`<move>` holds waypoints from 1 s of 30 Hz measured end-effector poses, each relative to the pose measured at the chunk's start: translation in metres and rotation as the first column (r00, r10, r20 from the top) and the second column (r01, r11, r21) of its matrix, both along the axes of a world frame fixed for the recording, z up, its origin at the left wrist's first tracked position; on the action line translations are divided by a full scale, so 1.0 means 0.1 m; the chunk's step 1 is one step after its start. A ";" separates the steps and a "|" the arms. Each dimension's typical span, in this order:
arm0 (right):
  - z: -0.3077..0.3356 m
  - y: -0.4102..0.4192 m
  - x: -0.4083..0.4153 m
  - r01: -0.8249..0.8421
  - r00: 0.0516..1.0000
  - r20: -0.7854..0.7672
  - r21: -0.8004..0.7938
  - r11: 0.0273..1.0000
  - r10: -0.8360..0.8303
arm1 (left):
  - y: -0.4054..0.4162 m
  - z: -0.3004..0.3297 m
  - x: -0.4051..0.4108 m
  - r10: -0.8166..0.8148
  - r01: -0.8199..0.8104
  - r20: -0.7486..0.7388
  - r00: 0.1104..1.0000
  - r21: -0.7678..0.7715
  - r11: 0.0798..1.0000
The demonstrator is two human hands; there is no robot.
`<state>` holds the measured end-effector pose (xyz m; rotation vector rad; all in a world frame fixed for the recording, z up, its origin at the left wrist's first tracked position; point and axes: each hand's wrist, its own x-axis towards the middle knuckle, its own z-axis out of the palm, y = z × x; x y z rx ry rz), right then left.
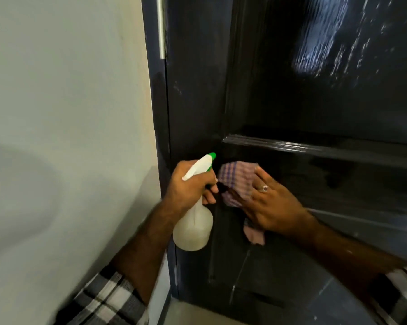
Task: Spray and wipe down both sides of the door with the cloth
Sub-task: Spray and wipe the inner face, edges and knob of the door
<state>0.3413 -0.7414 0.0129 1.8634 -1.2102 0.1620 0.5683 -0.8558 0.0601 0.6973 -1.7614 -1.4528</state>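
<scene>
Door (pixel 315 109) shows wet streaks up top while the flat right hand (pixel 275 207) presses the cloth (pixel 237 181) lower, left hand (pixel 188 184) gripping the spray bottle (pixel 194 228); other side unseen.

Checked purple cloth (pixel 238 181) is partly hidden under the flat right hand (pixel 271 205); dark glossy panelled door (pixel 315 109) runs past the frame's right edge, blurred.

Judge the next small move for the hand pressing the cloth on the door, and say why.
Probably sweep the right hand and its checked cloth up and rightward over the door, where streaks of spray sit unwiped on the upper panel. The left hand grips the spray bottle beside the cloth, so more spraying seems unneeded yet.
</scene>
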 end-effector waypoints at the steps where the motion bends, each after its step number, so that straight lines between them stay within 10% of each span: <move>1: -0.05 0.18 -0.13 -0.004 0.999 0.038 -0.033 0.999 0.005 | 0.01 -0.12 -0.01 0.004 -0.004 0.024 1.000 0.009 1.000; 9: 0.18 0.07 0.06 0.323 0.870 0.471 -0.324 0.889 -0.144 | 0.17 -1.04 -0.03 0.166 -0.221 0.205 0.965 0.282 0.934; 19: -1.27 -0.23 0.38 0.068 0.987 0.130 0.220 0.973 -0.099 | 0.16 -1.51 0.02 0.238 -0.259 0.107 0.965 0.281 0.924; 26: -0.77 -0.20 0.42 0.169 0.931 0.332 -0.023 0.985 -0.152 | 0.01 -1.39 0.10 0.244 -0.230 0.004 0.970 0.348 0.909; 30: -1.06 -0.12 0.39 0.209 0.947 0.228 0.104 0.972 -0.228 | 0.06 -1.35 0.02 0.183 -0.190 0.056 0.981 0.171 0.967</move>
